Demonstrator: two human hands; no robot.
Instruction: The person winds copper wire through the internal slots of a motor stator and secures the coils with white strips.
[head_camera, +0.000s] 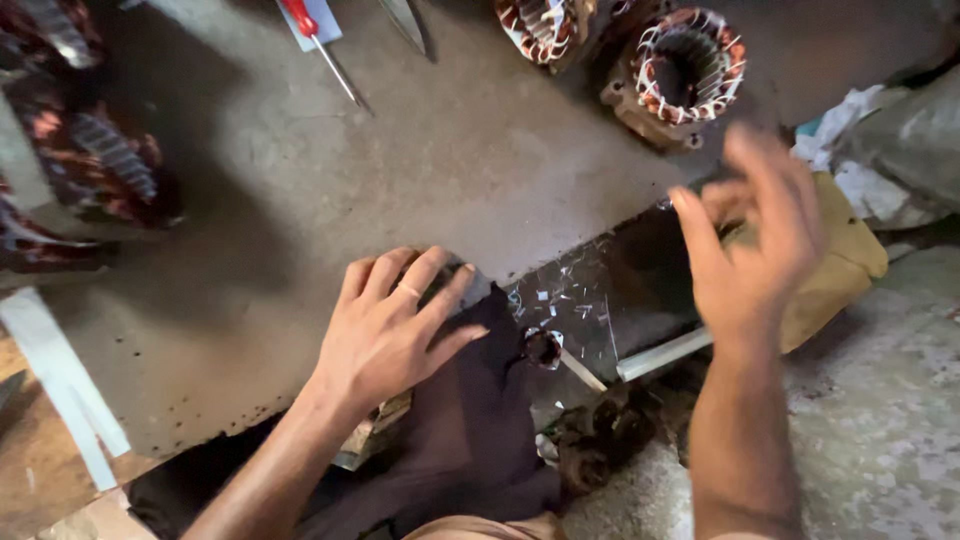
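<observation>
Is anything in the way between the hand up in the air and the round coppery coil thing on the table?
Nothing visible. The right hand hovers just below the wound motor coil, with only bare grey table between them.

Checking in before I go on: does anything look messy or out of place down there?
Yes. Small pale scraps lie scattered on the dark patch just right of the left hand. The right hand is motion-blurred, so whether it holds anything is unclear.

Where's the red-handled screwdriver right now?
The red-handled screwdriver lies at the head view's top edge, left of centre, on the grey work surface, left of the wound stators.
</observation>
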